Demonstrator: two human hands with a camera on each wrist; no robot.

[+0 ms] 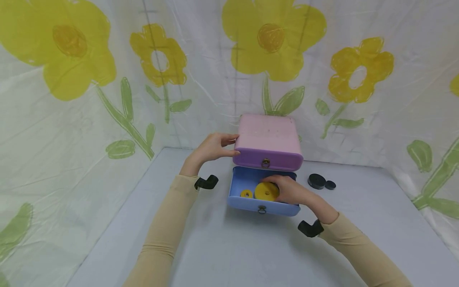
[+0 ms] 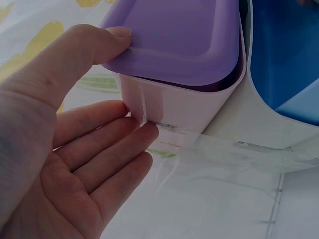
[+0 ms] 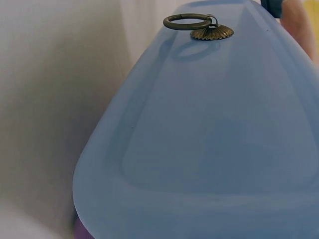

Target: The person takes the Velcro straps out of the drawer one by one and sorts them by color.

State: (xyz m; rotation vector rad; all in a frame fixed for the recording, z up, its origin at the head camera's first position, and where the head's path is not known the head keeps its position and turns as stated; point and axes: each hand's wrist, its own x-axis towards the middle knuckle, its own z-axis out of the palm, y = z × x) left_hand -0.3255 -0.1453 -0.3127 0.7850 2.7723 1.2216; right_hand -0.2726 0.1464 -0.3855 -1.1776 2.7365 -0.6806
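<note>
A two-tier drawer box has a pink upper casing [image 1: 267, 131] with a purple drawer front [image 1: 251, 158] and a pulled-out blue drawer [image 1: 240, 203] below. My left hand [image 1: 211, 147] rests against the left end of the upper tier. In the left wrist view, its thumb lies on the purple front's edge and its fairly straight fingers touch the pink side. My right hand [image 1: 291, 189] reaches into the blue drawer and grips a large yellow disc [image 1: 266, 192] with a central hole. A smaller yellow disc [image 1: 246, 193] lies beside it. The right wrist view shows the drawer front [image 3: 214, 129], not the grip.
Two black discs [image 1: 317, 181], one large and one small, lie on the white table [image 1: 244, 251] right of the box. Brass ring pulls [image 1: 262, 209] hang on both drawer fronts. A flower-printed curtain [image 1: 204, 79] stands close behind the box.
</note>
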